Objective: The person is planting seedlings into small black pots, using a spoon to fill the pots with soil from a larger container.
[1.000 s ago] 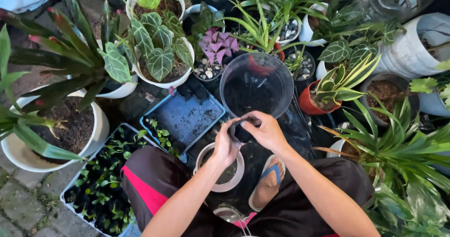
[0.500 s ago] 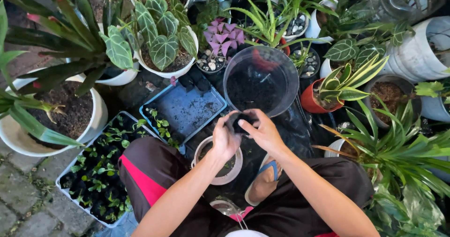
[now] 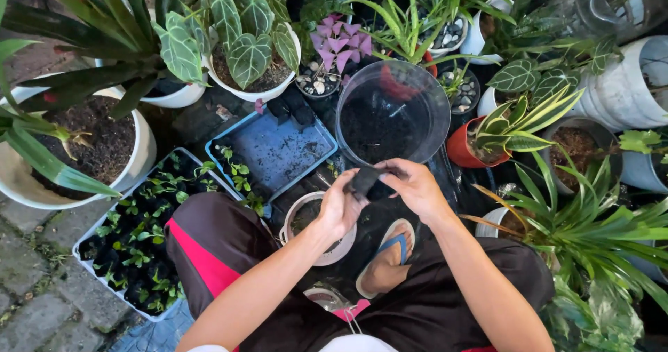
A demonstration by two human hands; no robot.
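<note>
While both hands (image 3: 379, 195) pinch it, black pouch (image 3: 366, 181) between (above white pot (image 3: 300, 216)).

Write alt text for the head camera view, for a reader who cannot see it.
Seen from above, a person's left hand and right hand together hold a small black bag just in front of a clear bowl of dark soil. A small white pot sits below the hands, a blue tray to the left, potted plants all around.
</note>
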